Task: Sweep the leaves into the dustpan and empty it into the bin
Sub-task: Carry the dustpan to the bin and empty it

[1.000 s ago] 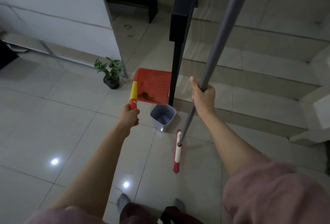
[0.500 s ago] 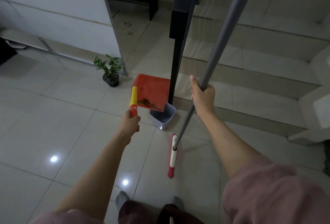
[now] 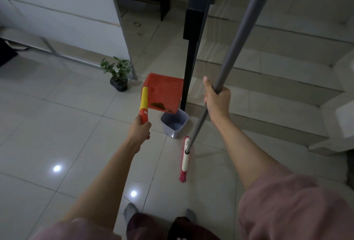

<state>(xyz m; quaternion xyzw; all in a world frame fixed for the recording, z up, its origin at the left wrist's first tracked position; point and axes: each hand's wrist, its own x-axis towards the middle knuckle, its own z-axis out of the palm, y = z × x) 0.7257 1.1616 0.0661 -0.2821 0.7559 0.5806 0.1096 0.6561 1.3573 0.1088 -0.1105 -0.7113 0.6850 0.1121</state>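
My left hand (image 3: 139, 129) grips the red and yellow handle of a red dustpan (image 3: 165, 91). The pan is raised and tilted, its lower corner just over the rim of a small grey bin (image 3: 174, 124) on the floor. A few brown leaves (image 3: 158, 105) lie near the pan's lower edge. My right hand (image 3: 217, 98) is shut on the grey pole of a broom (image 3: 233, 48). The broom's white and pink head (image 3: 185, 160) rests on the tiles just in front of the bin.
A black post (image 3: 191, 63) stands right behind the bin. Tiled steps (image 3: 268, 79) rise to the right. A small potted plant (image 3: 118, 73) sits left of the dustpan by a white panel's corner. My feet (image 3: 159, 215) are at the bottom edge.
The dustpan has moved right and tilted more steeply over the bin. The leaves have slid toward its lower corner. The broom head shifted slightly on the floor.
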